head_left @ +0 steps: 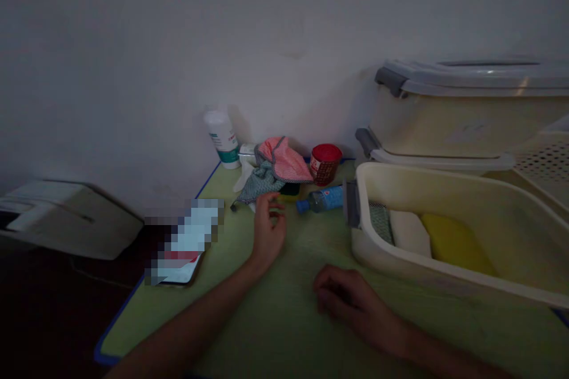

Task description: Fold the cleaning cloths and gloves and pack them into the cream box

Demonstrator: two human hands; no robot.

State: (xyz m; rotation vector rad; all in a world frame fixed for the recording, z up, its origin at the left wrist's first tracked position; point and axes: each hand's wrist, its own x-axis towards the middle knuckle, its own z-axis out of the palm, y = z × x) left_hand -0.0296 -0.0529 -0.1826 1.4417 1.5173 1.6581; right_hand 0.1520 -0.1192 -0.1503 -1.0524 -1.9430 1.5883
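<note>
My left hand [269, 231] is over the table just in front of a grey-blue checked cloth [262, 180]. Its fingers are loosely bent and apart, with nothing seen in them. Behind its fingertips lies a dark-topped yellow sponge [290, 190], partly covered by a pink cloth [287, 160]. To the right, a clear bottle with a blue cap and label [324, 198] lies on its side. My right hand [349, 305], slightly blurred, hovers low over the table in front of the cream bin [362, 189]. Its fingers curl loosely, the thumb apart, and nothing shows in its grasp.
Inside the bin are a yellow item [456, 243], a white item [409, 232] and a checked cloth [381, 222]. Lidded bin [462, 124] behind. A white bottle [223, 139] and red tin [326, 164] stand by the wall. A phone [184, 269] lies at the table's left edge.
</note>
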